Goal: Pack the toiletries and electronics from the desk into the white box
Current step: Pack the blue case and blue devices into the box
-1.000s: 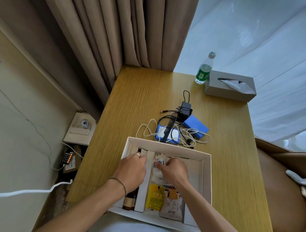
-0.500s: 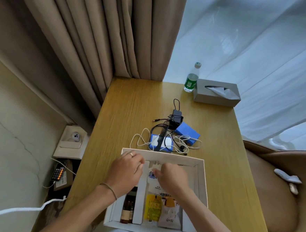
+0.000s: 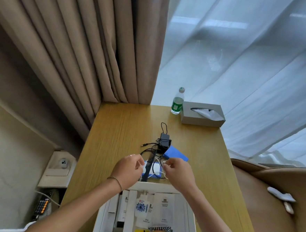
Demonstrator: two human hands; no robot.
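Note:
The white box (image 3: 102, 215) stands at the desk's near edge, holding sachets, small bottles and a white tube (image 3: 141, 208). Just beyond its far wall lies a tangle of electronics: a black adapter (image 3: 164, 143) with black leads, a blue case (image 3: 176, 154), a second blue case with a white charger (image 3: 155, 169) on it, and a black comb (image 3: 149, 167) across that. Both hands reach past the box into this pile. My left hand (image 3: 128, 169) curls round the left end of the white cable (image 3: 164, 174). The fingertips of my right hand (image 3: 177, 172) pinch its right part.
A green-labelled water bottle (image 3: 177, 101) and a grey tissue box (image 3: 202, 115) stand at the desk's far right corner. Curtains hang behind the desk. A brown chair (image 3: 269, 205) is on the right. A wall socket shelf (image 3: 60, 165) and a remote (image 3: 42, 205) are on the left.
Both hands have left the inside of the white box and moved forward to the cables beyond it. The view has tilted upward, so the box now sits lower in the frame.

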